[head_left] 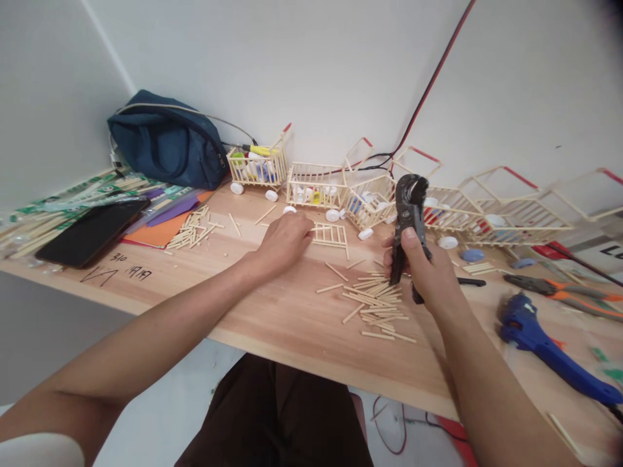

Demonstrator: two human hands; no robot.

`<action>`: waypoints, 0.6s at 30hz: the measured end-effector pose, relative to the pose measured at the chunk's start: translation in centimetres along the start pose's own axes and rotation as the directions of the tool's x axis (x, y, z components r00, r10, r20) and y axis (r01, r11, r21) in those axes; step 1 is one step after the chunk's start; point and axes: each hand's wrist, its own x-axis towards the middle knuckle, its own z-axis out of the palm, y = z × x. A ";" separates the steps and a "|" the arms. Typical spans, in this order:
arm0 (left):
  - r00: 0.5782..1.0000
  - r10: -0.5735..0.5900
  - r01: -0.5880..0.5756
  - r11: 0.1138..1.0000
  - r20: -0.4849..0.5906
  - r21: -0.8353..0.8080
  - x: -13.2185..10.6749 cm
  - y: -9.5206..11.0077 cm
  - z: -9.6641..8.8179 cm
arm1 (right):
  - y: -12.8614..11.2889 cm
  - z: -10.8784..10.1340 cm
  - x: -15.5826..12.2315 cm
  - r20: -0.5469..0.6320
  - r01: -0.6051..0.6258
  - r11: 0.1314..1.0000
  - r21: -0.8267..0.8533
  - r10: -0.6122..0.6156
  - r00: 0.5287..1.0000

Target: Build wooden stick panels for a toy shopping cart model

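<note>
currently | right hand (424, 269) fingers clenched round black cutter (407, 207), held upright | left hand (283, 241) fingers curled at edge of stick frame (331, 235) on bench (272, 311), grip unclear | cut sticks (377, 305) just below right fingers

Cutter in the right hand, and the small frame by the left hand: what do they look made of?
Cutter: dark, dull metal by its look; grips mostly hidden in the right hand. Frame: thin pale sticks, probably wood or bamboo, bare and matt, like the loose sticks nearby; the left hand touches its edge.
</note>
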 end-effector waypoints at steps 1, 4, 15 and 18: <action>1.000 0.002 -0.002 1.000 -0.001 -0.001 0.0 0.0 0.0 | 0.0 0.0 0.0 -0.002 0.000 1.000 0.005 0.000 1.000; 1.000 0.010 -0.010 1.000 0.000 0.005 0.0 -0.1 0.2 | 0.0 0.0 0.0 -0.003 0.004 1.000 0.008 -0.004 1.000; 1.000 0.020 -0.020 1.000 0.000 0.002 -0.1 0.0 0.1 | 0.0 0.0 0.0 -0.011 0.012 1.000 -0.013 -0.012 1.000; 1.000 0.017 -0.017 1.000 0.006 0.002 -0.2 0.0 0.1 | 0.0 0.0 0.0 -0.010 0.008 1.000 0.000 -0.008 1.000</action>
